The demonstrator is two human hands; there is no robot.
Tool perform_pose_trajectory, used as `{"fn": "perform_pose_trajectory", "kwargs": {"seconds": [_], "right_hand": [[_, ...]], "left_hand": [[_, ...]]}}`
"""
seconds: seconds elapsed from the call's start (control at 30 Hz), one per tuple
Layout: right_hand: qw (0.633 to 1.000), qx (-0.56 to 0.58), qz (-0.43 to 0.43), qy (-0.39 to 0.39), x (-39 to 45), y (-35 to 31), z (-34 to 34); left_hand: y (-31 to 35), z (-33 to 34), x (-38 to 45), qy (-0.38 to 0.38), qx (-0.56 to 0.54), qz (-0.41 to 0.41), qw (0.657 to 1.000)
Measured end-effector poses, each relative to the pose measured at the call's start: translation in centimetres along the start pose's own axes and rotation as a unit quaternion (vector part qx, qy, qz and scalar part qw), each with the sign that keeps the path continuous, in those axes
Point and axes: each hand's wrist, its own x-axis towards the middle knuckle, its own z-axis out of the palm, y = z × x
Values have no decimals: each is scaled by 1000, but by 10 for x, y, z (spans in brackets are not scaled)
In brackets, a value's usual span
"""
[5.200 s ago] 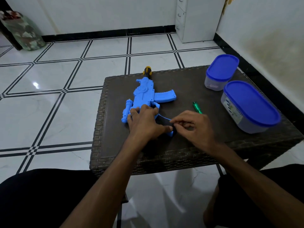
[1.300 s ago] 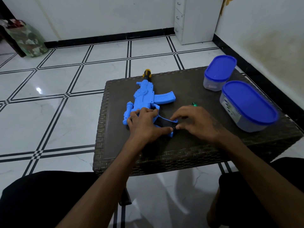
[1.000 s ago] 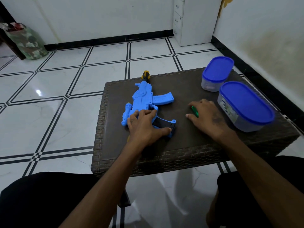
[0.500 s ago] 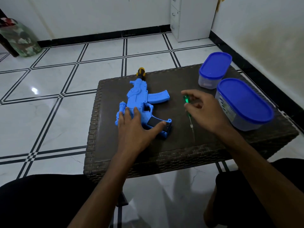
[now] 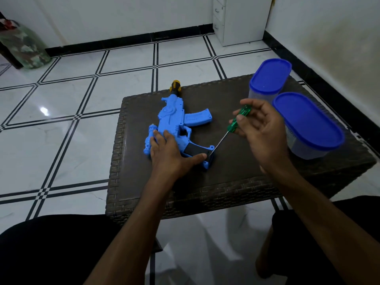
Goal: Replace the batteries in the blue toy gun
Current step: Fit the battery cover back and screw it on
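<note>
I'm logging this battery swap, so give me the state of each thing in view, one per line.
Toy gun: flat on the table, stock towards the person.
Left hand: pressing down on the gun, palm flat.
Right hand: gripping the screwdriver.
Screwdriver: tilted, tip at the dark stock end.
Near container: lid on.
Far container: lid on.
Cabinet: drawers shut.
</note>
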Motion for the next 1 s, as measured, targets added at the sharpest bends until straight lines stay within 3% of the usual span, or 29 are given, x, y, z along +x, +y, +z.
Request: {"fn": "perform_pose_trajectory", "kwargs": {"seconds": [0.13,0.3,0.83,1.0], "right_hand": [[994,-67,-81,-23,-5,-1,4],[987,-92,-123,-50,-8,-5,7],[978,-118,-155,-81,-8,-10,7],[958,-156,-206,-122,-8,-13,9]], "left_hand": [[0,0,-1,1,-7,4,1000],[0,0,-1,2,-2,6,1000],[-1,2,1,0,1,5,1000],[-3,3,2,2,-4,8,1000]]}}
